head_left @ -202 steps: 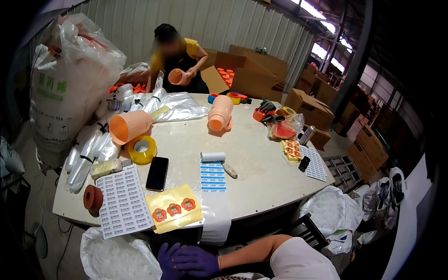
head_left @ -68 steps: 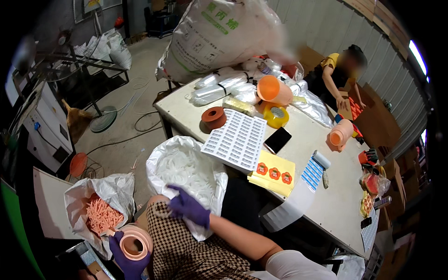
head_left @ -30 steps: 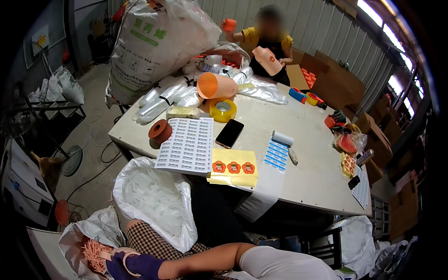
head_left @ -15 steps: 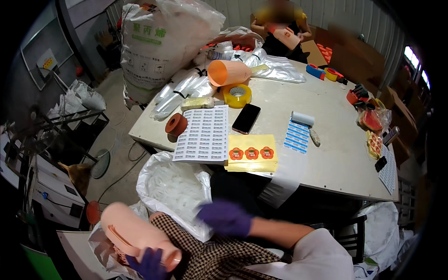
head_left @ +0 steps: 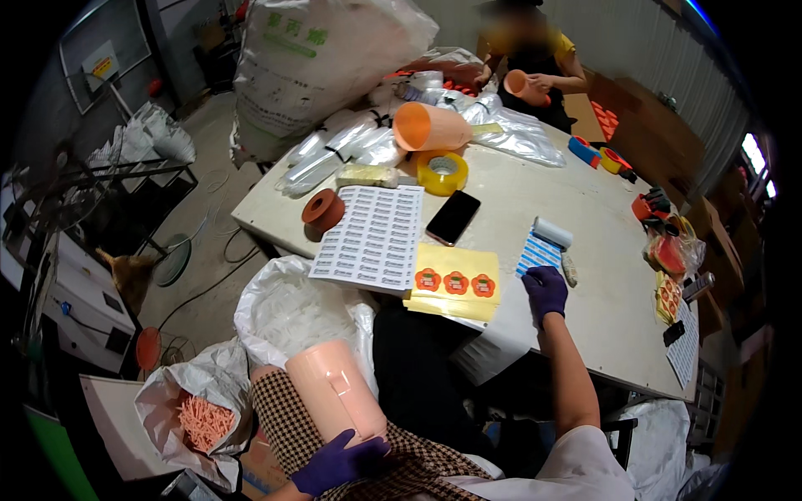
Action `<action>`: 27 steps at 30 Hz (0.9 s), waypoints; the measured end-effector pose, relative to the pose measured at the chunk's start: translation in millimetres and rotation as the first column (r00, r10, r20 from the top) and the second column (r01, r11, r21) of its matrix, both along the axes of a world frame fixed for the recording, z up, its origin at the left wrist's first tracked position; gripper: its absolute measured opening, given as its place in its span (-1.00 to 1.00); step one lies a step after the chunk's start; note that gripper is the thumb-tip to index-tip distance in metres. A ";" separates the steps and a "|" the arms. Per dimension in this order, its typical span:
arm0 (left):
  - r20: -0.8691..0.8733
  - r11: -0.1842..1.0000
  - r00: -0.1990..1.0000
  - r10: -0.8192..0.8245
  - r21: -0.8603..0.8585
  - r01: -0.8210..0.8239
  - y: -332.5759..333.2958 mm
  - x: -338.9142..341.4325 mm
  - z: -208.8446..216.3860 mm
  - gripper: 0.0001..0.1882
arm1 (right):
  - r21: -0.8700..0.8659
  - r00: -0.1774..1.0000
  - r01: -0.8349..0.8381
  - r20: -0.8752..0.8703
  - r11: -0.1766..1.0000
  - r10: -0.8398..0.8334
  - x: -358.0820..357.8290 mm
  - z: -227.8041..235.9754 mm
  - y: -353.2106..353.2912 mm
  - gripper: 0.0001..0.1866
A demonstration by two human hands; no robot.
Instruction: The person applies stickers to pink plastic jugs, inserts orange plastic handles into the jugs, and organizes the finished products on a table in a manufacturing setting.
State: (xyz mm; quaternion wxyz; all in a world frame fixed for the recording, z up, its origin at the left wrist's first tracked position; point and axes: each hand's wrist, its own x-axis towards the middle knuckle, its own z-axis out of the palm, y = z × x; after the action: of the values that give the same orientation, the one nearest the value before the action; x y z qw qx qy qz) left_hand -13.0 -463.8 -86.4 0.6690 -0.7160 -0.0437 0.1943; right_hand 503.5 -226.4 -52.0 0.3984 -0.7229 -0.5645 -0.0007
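A pink plastic jug with a side handle lies tilted across my lap on a brown checked cloth. My left hand, in a purple glove, is closed round its near end. On the table, my right hand, also in a purple glove, has its fingers curled down on the near end of a strip of blue-and-white labels. That strip runs out from a small roll; the fingertips are partly hidden. A small light-coloured knobby piece lies beside the hand.
The table holds flower-sticker sheets, a white label sheet, a phone, yellow tape, a brown spool and another pink jug. White sacks stand at my left. Across the table, a person handles a jug.
My right hand has moved from over my lap, forward and right, onto the label strip. The jug has come from the left to the middle of my lap, turned in my left hand.
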 end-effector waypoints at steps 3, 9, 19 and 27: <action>0.003 0.996 1.000 -0.023 -0.081 0.023 -4.4 -4.0 -11.7 -0.23 | 0.082 0.992 -0.120 0.053 0.989 0.116 -6.0 -0.4 -5.5 -0.87; 0.390 0.729 0.874 0.292 -0.682 0.061 -3.1 0.1 28.9 -0.32 | 0.168 0.759 -0.528 -0.345 0.832 0.552 -161.4 42.5 -19.6 -0.87; 0.573 0.483 0.699 0.427 -0.798 0.359 9.5 -2.3 41.1 -0.23 | -0.281 0.388 -0.921 -0.711 0.269 0.586 -348.9 45.2 -11.4 -0.77; 0.510 0.308 0.696 0.506 -0.860 0.407 16.6 -2.8 49.1 -0.37 | -0.251 0.521 -0.853 -0.452 0.458 0.724 -360.4 12.3 -23.0 -0.62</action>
State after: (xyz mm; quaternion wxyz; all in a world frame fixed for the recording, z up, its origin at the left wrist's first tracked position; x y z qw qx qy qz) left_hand -15.7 -447.1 -37.3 0.0302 -0.9747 -0.2018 -0.0913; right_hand 143.1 -249.4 -39.8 0.2510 -0.4352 -0.7573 0.4172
